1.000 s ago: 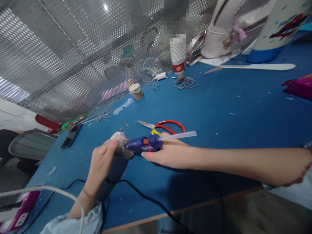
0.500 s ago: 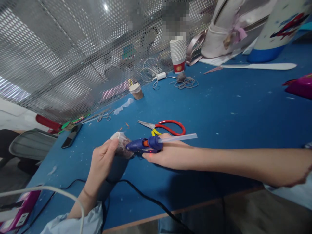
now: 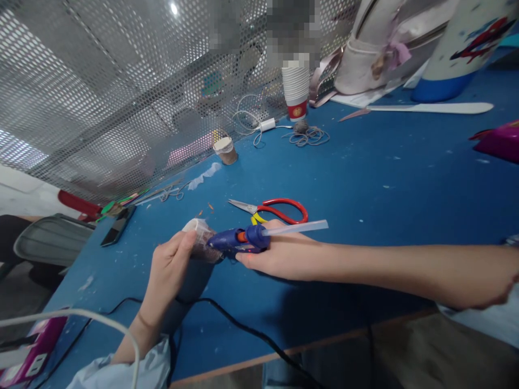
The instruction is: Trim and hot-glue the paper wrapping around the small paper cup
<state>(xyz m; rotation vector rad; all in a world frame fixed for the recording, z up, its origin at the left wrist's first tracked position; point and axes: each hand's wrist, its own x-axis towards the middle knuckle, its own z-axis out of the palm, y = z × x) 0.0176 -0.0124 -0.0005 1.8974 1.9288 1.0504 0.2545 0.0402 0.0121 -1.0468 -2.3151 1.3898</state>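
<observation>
My left hand (image 3: 170, 265) is closed around a small cup (image 3: 203, 244) that has a white rim and a brownish side wrapped in thin whitish material. The cup lies tilted toward the right. My right hand (image 3: 279, 256) grips a blue glue gun (image 3: 233, 241), its handle hidden by the fingers. A clear glue stick (image 3: 298, 228) pokes out of its back end, and a small red light glows on its side. The gun's nose meets the side of the cup; its very tip is hard to make out. Just beyond my right hand lie scissors (image 3: 279, 209) with red and yellow handles.
A black cable (image 3: 243, 323) crosses the near table (image 3: 357, 189). Further back stand a small covered cup (image 3: 225, 150), stacked paper cups (image 3: 295, 92), a grey string (image 3: 310, 136) and a white charger (image 3: 266, 125). A white plastic knife (image 3: 433, 108) lies far right; a phone (image 3: 118, 226) lies left.
The glue gun's nose has shifted very slightly left along the cup's side. Both hands keep their hold, and the rest looks the same.
</observation>
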